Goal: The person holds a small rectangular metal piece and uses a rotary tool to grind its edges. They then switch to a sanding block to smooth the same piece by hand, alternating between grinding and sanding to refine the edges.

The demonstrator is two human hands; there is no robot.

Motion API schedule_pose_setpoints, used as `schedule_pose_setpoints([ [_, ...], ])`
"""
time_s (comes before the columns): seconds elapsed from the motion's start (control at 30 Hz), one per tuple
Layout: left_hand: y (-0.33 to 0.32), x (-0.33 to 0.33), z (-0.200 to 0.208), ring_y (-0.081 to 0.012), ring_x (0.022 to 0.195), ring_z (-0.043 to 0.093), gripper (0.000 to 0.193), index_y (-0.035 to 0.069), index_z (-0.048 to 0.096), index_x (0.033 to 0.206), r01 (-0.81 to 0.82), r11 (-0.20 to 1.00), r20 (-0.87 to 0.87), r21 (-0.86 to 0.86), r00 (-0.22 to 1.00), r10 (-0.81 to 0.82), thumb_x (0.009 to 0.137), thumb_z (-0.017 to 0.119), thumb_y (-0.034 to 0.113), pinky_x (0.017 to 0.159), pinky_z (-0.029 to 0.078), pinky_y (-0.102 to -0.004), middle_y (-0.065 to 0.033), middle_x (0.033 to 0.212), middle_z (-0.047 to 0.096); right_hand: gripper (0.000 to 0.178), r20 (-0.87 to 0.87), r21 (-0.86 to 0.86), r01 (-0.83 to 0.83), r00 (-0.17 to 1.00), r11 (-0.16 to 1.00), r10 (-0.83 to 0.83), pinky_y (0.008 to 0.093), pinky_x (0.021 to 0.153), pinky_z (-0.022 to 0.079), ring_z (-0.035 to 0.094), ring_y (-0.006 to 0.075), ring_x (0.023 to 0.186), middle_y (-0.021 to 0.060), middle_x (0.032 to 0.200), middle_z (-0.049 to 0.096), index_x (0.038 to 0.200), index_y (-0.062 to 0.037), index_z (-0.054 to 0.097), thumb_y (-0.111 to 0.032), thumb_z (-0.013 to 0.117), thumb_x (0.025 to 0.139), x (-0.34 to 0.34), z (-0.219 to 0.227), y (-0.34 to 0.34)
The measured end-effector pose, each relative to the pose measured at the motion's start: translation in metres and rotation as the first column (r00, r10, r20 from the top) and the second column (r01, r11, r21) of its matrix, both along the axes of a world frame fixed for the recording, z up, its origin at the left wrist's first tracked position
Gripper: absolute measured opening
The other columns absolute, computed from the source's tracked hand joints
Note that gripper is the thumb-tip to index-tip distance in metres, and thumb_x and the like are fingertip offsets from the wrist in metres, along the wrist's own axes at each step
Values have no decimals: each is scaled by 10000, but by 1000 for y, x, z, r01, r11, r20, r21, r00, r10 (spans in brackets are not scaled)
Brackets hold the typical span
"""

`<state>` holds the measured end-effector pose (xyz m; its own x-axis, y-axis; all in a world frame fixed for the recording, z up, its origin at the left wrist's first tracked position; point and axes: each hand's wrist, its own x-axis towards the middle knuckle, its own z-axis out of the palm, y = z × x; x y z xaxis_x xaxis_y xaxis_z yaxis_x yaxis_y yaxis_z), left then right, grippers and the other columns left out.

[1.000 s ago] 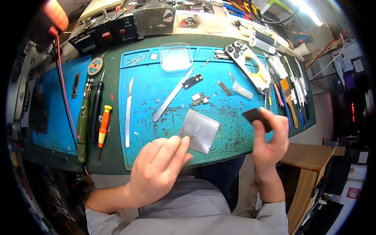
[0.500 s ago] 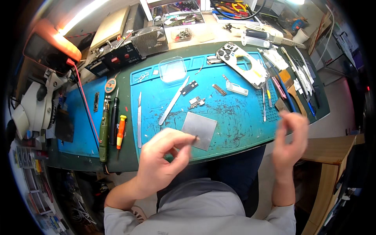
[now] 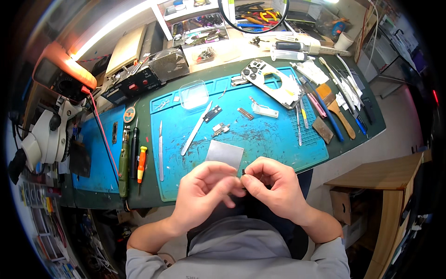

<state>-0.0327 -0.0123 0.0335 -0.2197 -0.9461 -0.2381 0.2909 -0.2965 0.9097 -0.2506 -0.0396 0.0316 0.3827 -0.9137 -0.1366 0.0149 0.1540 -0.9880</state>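
Observation:
Low over the front edge of the blue work mat (image 3: 186, 172), my two hands meet at the fingertips. My right hand (image 3: 274, 188) pinches a tiny dark piece (image 3: 243, 172) between thumb and forefinger; its kind is too small to make out. Right beside it, my left hand (image 3: 204, 190) has its fingers curved and apart, the tips a little blurred, with nothing visibly gripped. Just beyond the hands lies a flat grey metal plate (image 3: 225, 153), partly covered by my left fingers. Behind that plate is a small metal part (image 3: 221, 129).
Two scalpels (image 3: 161, 153) (image 3: 197, 128), a nail clipper (image 3: 265, 110), a clear plastic box (image 3: 193, 95) and a phone frame (image 3: 272, 81) lie on the mat. Brushes (image 3: 337, 111) and tweezers lie right; an orange-handled screwdriver (image 3: 141, 165) and green rotary tool (image 3: 123, 160) lie left.
My right hand has come in from the right, near the small brown block, to my left hand. The dark piece, pinched by my left hand before, now sits in my right fingertips. The view has shifted.

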Motion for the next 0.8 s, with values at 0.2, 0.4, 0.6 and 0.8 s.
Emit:
schedule_pose_setpoints([
  [0.2, -11, 7, 1, -112, 861, 715, 96, -16, 762, 1081, 122, 936, 396, -329, 918, 19, 1017, 774, 54, 607, 561, -236, -75, 1008, 754, 137, -224, -181, -105, 973, 978, 63, 287, 658, 566, 709, 101, 721, 74, 892, 766, 1048, -9, 760, -131, 786, 993, -1, 6, 3],
  [0.4, -21, 33, 13, -262, 963, 741, 141, -8, 759, 1116, 217, 811, 671, -543, 693, 264, 980, 772, 28, 832, 580, -369, -123, 1115, 764, 90, -294, -246, -53, 955, 968, -23, 268, 614, 524, 656, 85, 665, 43, 844, 713, 995, -14, 723, -77, 782, 970, -16, 3, 4],
  [0.6, -46, 33, 21, -343, 1327, 599, 630, 51, 631, 1437, 676, 613, 913, -408, 320, 254, 854, 855, 127, 1073, 481, -459, -115, 1421, 662, 85, -195, -183, 80, 974, 980, -116, 234, 596, 490, 619, 44, 656, 17, 853, 706, 995, -9, 720, -65, 782, 981, -25, -5, -9],
  [0.8, -70, 27, 45, -326, 1271, 569, 530, 79, 661, 1314, 717, 667, 978, -200, 189, 90, 835, 880, 136, 1019, 446, -462, -102, 1322, 642, 58, -156, -189, 103, 979, 977, -133, 218, 603, 484, 612, 29, 676, 1, 866, 709, 996, -4, 722, -40, 768, 994, -28, -11, -12],
])
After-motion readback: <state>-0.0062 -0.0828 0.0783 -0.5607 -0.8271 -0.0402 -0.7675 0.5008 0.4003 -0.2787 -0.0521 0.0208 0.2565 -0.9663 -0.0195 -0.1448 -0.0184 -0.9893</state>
